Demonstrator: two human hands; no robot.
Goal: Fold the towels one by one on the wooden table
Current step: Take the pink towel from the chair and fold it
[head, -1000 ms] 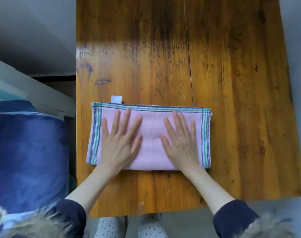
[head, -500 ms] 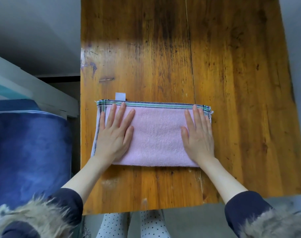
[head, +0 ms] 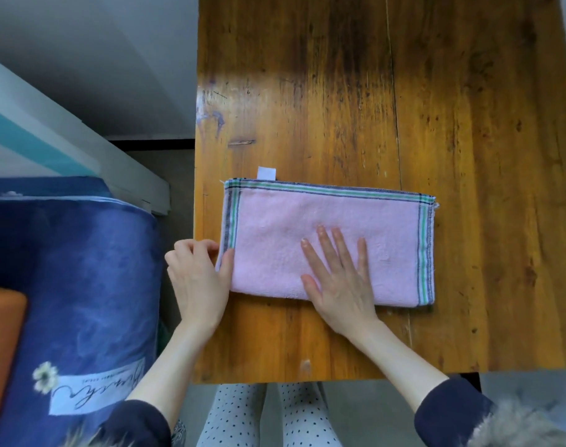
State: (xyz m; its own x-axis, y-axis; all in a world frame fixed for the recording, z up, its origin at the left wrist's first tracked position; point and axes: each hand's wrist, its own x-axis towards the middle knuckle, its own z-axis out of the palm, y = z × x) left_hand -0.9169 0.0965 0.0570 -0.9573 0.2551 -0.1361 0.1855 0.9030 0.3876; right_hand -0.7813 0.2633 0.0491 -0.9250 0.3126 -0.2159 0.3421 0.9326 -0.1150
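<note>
A pink towel (head: 307, 227) with green and dark striped borders lies folded into a long rectangle on the wooden table (head: 339, 91), a white tag sticking out at its far left corner. My left hand (head: 197, 279) is at the towel's left end, thumb on top of the striped edge and fingers curled at the edge, pinching it. My right hand (head: 339, 285) lies flat with spread fingers on the towel's middle, near its front edge.
A blue bedding bundle (head: 75, 285) with a white label stands left of the table, an orange item (head: 1, 343) beside it. A white and teal frame (head: 65, 140) runs behind. The table's front edge is close to my legs.
My left hand slid off the towel's top to its left end and took hold of the edge. My right hand moved from the right end to the middle.
</note>
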